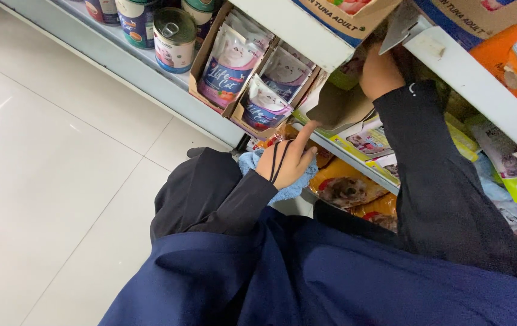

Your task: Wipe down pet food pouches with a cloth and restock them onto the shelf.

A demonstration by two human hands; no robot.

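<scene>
From the head camera, your left hand (287, 162) lay on a crumpled blue cloth (291, 188) against the shelf edge (355, 162), fingers mostly curled, forefinger stretched up towards the brown cardboard flap (338, 107); it looked to press the cloth more than clutch it, and I could not tell how firm the hold was. Your right hand (380, 73) reached up into the shelf beside that flap; its fingers were hidden, so I could not tell whether it gripped anything. To work well there, I judged you needed to steady the floppy flap before moving the soft, limp cloth behind it. Glossy, flat pouches (229, 63) stood in cardboard trays; smooth, round tins (174, 40) sat to their left; the floor (47, 175) was shiny tile.
</scene>
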